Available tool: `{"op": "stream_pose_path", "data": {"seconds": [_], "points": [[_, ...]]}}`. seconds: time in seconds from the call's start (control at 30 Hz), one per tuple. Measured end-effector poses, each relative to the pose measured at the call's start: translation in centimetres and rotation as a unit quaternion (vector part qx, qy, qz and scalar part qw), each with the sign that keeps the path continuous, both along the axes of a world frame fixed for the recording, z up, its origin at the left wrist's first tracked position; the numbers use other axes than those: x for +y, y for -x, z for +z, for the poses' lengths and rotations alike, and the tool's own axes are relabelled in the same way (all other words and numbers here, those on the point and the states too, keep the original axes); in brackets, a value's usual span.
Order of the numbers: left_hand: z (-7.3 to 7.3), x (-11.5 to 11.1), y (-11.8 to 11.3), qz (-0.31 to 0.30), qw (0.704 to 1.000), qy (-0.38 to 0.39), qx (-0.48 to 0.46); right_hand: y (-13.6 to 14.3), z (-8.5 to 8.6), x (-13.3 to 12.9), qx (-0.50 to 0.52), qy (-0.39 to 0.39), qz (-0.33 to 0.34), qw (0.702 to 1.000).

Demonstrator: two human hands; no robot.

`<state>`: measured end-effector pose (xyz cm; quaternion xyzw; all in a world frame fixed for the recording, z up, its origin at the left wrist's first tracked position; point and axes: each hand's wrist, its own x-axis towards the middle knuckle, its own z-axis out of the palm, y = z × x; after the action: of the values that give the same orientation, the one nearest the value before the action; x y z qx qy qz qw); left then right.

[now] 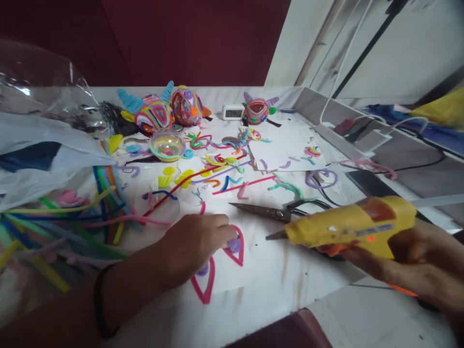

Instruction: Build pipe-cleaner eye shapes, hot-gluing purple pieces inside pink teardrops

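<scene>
My right hand (409, 270) is wrapped round a yellow hot glue gun (351, 224), whose nozzle points left over the white table and whose small red light glows. My left hand (199, 237) is closed, fingertips pressed together at a pink pipe-cleaner loop (242, 246) with a pointed end. A purple coil (234, 244) sits inside that loop, beside the fingertips. Just below the hand lies a second pink loop (207, 292), also with purple inside, partly hidden by the hand. Dark scissors (261, 211) lie between the two hands, partly behind the glue gun.
Colourful balls with horns (150, 113) and a white digital timer (233, 112) stand at the back. A clear bowl (167, 146) sits before them. Loose pipe cleaners (65, 222) heap at the left beside plastic bags (43, 145). Cables and a grey tray edge (326, 118) run along the right.
</scene>
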<state>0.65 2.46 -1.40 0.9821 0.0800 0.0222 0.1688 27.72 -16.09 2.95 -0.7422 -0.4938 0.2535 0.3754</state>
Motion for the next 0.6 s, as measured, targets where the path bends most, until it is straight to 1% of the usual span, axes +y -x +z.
{"op": "stream_pose_path", "data": {"seconds": [0.1, 0.2, 0.37, 0.53, 0.6], "points": [[0.1, 0.0, 0.0, -0.002, 1.0, 0.003, -0.008, 0.5, -1.1, -0.4, 0.038, 0.027, 0.06, 0.997], [0.3, 0.0, 0.0, -0.001, 1.0, 0.011, -0.001, 0.9, -2.0, -0.5, 0.05, 0.036, 0.082, 0.995], [0.5, -0.2, -0.1, -0.001, 1.0, 0.017, 0.004, 2.0, -2.5, -0.1, 0.029, -0.01, 0.079, 0.996], [0.7, -0.2, -0.1, 0.0, 1.0, 0.02, 0.005, 2.9, -2.5, 0.3, 0.021, 0.006, 0.098, 0.995], [0.7, -0.3, -0.1, -0.001, 1.0, 0.014, 0.004, 2.9, -2.7, 0.2, -0.019, 0.011, 0.097, 0.995]]}}
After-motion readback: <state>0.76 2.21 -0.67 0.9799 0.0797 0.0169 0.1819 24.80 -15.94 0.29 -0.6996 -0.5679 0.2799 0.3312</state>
